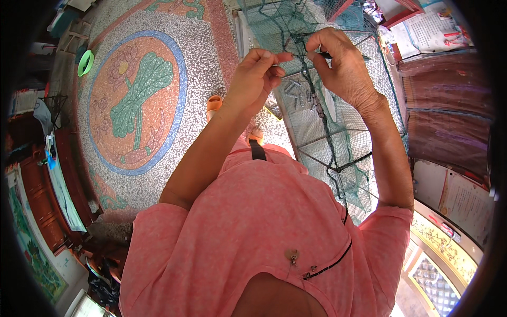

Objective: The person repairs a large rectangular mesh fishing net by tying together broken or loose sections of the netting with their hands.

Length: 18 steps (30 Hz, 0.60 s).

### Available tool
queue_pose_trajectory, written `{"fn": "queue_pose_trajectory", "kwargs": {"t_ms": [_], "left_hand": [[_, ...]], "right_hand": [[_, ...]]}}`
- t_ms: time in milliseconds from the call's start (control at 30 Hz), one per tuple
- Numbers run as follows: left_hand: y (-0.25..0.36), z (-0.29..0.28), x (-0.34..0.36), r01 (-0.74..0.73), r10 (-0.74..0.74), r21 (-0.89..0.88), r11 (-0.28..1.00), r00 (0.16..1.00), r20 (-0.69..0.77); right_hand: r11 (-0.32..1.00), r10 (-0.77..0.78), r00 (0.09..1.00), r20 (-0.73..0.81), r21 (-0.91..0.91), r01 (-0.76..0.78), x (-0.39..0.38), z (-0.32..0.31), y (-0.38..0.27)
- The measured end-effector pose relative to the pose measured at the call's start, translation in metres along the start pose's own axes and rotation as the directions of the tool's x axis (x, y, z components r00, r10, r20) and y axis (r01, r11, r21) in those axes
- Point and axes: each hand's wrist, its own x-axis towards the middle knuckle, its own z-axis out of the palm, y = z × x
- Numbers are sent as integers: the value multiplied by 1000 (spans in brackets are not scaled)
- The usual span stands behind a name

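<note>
A green mesh net (343,116) with dark cords and a frame spreads out before me on the right. Over its near-left side is my left hand (259,76), thumb and fingers pinched together; what they hold, if anything, is too fine to make out. My right hand (338,66) is raised above the mesh, fingers curled around a thin dark tool (326,55) whose pointed end sticks out past the hand. Between the two hands runs a thick dark cord (311,79) of the net, knotted at its upper part. Both hands are close together but apart.
Left of me, the speckled floor (200,68) carries a round inlaid leaf pattern. A green basin (85,63) stands at the far left. Dark brown cloth (449,105) lies along the right side, near papers (433,31). Orange footwear (214,100) shows below my left arm.
</note>
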Motion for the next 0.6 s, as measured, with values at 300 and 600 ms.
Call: {"fn": "queue_pose_trajectory", "kwargs": {"t_ms": [300,600], "left_hand": [[-6,3,1,108,-128,-181,977,986,-102],[-12,8,5,80,-89,-77,994,990,-110]], "right_hand": [[986,-148,989,-11,75,148,7,27,-1],[962,-220,975,-39,-174,210,7,26,-23]]}}
